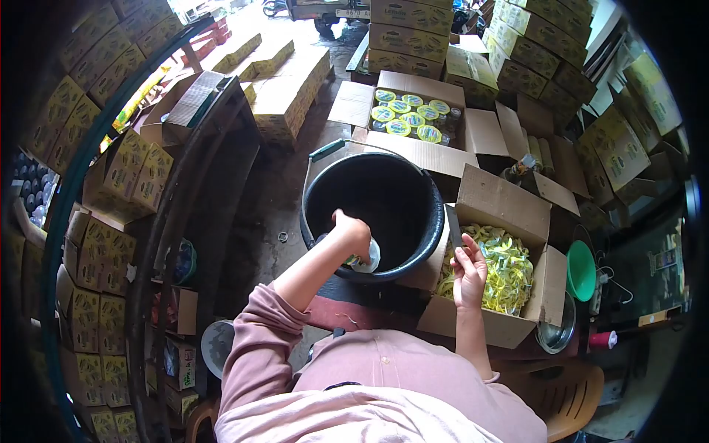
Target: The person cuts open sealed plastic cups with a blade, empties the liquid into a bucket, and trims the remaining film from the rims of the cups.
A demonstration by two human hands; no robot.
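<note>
My left hand (353, 235) is closed around a clear plastic cup (369, 257) with a small coloured label, at the near rim of a large black bucket (436, 229). The bucket has a wire handle with a green grip, and its inside looks dark. My right hand (470, 270) pinches a flat dark blade (453, 225) that points up beside the bucket's right side. Just behind that hand, an open cardboard box (554, 284) holds a heap of yellow-green strips (498, 269).
Beyond the bucket, an open carton (354, 103) holds several cups with yellow-green lids (399, 127). A green bowl (581, 270) and a glass bowl (557, 325) stand at the right. Stacked printed cartons (410, 33) rise behind; a dark shelf frame (173, 192) runs along the left.
</note>
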